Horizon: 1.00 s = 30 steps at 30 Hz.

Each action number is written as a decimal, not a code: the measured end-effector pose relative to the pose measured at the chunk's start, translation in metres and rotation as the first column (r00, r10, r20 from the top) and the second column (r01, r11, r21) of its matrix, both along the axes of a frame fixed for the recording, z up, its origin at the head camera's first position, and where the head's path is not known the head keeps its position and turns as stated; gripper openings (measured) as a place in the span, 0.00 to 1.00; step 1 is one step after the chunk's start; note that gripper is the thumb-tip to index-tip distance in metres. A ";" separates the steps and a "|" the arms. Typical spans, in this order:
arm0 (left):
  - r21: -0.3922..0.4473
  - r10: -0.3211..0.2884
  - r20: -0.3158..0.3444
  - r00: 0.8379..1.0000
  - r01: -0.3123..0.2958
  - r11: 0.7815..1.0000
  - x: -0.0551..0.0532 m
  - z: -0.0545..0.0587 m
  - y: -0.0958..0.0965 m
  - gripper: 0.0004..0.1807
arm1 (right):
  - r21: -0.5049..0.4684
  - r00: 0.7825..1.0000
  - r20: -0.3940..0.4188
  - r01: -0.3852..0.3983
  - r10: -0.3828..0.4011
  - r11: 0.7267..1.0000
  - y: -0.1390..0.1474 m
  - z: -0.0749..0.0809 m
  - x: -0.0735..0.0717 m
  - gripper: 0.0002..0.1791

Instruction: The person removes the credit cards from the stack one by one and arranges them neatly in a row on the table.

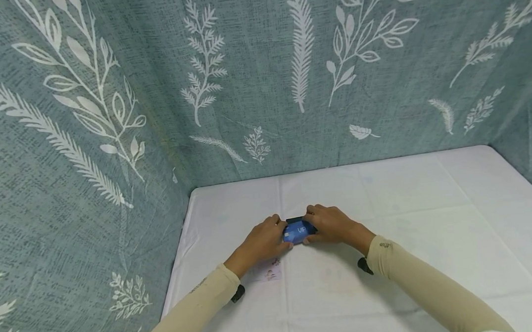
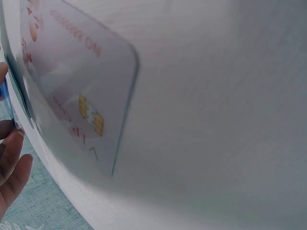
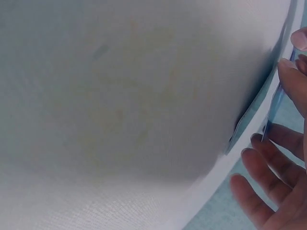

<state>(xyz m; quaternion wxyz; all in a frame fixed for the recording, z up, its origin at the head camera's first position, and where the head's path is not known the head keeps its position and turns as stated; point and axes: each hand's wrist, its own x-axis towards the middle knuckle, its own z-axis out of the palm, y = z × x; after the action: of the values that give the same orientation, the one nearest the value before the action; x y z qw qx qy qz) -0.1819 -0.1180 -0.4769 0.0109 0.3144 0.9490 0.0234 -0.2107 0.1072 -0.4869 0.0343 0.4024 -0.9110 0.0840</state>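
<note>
I had the blue VIP card (image 1: 299,231) pinched between both hands, just above the table, left of centre and toward the near side. Its long axis ran left to right, so each short end sat in a grip: my left hand (image 1: 265,240) curled onto the left end, my right hand (image 1: 331,225) onto the right end. A dark edge showed just behind the card; I could not tell what it was. Neither hand was nearer; they met on the card. A pale second card (image 1: 268,271) lay flat on the white tablecloth (image 1: 429,218), near my left wrist, apart from the blue one. Grey-green curtains with a white leaf print (image 1: 253,77) closed in the far and left sides.
</note>
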 end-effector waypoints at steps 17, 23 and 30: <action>0.008 -0.006 -0.008 1.000 0.006 1.000 0.007 -0.004 -0.003 0.33 | 0.003 1.000 -0.006 -0.008 0.008 1.000 -0.001 0.001 0.007 0.34; 0.015 -0.004 -0.002 1.000 0.004 1.000 0.008 -0.003 -0.004 0.33 | -0.010 1.000 -0.020 -0.013 0.013 1.000 -0.001 0.002 0.009 0.35; 0.024 -0.003 0.014 1.000 0.003 1.000 0.010 -0.002 -0.004 0.33 | -0.004 1.000 -0.025 -0.009 0.009 1.000 -0.001 0.002 0.010 0.35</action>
<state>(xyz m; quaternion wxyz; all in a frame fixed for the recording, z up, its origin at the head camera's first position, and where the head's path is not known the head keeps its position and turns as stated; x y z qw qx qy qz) -0.1715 -0.1220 -0.4789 0.0140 0.3157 0.9481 0.0368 -0.2006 0.1065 -0.4847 0.0460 0.4074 -0.9085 0.0809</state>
